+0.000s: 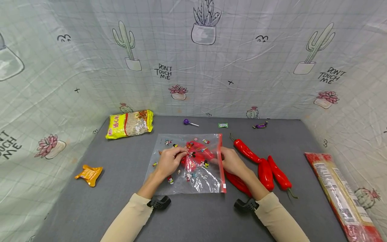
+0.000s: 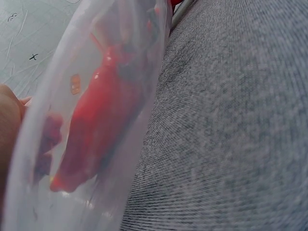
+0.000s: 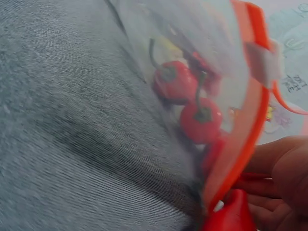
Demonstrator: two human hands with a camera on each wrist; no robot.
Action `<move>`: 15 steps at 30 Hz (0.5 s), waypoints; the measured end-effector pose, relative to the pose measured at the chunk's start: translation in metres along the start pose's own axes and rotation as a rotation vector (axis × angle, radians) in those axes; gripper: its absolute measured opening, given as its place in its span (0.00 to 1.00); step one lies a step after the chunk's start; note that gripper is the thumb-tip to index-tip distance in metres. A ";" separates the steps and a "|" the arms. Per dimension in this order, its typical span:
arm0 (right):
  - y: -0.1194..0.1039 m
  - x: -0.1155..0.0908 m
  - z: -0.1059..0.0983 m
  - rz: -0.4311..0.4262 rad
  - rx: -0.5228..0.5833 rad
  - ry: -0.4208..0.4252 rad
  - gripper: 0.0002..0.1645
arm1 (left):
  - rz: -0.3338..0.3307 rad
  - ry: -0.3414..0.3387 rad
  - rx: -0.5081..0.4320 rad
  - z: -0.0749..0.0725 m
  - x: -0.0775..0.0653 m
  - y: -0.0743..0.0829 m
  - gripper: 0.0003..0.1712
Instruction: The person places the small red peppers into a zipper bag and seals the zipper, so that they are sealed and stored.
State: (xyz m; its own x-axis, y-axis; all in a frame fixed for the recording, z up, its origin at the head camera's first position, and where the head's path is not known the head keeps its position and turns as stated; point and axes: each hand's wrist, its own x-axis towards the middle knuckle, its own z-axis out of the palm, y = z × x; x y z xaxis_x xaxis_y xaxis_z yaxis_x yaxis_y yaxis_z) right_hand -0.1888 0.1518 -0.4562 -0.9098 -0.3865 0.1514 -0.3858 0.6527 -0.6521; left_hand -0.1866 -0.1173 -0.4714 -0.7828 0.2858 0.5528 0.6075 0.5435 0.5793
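A clear zip bag [image 1: 193, 185] printed with cartoon figures and edged with a red zip strip lies across the middle of the table, its mouth facing right. Several red peppers [image 3: 201, 120] show through the plastic, green stems toward the mouth. My left hand [image 1: 170, 161] pinches the bag's upper film over these peppers. At the mouth, my right hand [image 1: 232, 161] has its fingers reaching inside past the strip. Red shows among its fingers [image 3: 262, 161], but I cannot tell whether they grip a pepper. Another red pepper [image 1: 237, 183] lies under the right wrist.
More red peppers [image 1: 266, 174] lie right of the bag. Behind are a yellow food packet [image 1: 130, 124], a purple lollipop [image 1: 186, 121], a green-wrapped candy [image 1: 223, 125] and a purple-wrapped candy [image 1: 260, 125]. An orange packet [image 1: 89, 174] sits left, a long red-ended package [image 1: 341, 195] right.
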 end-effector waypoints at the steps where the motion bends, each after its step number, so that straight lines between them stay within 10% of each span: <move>1: 0.000 0.000 -0.002 -0.002 0.008 0.000 0.18 | -0.003 -0.001 -0.001 0.000 0.000 0.000 0.04; 15: 0.018 -0.003 -0.040 0.083 -0.062 0.079 0.23 | -0.025 -0.010 -0.002 0.000 0.000 0.000 0.04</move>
State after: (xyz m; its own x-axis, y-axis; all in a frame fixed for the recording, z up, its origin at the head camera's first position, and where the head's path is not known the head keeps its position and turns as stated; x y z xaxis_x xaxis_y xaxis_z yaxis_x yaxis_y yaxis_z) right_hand -0.1997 0.1909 -0.4389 -0.9472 -0.2784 0.1590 -0.3154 0.7199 -0.6183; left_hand -0.1866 -0.1174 -0.4721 -0.7992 0.2798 0.5319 0.5877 0.5491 0.5942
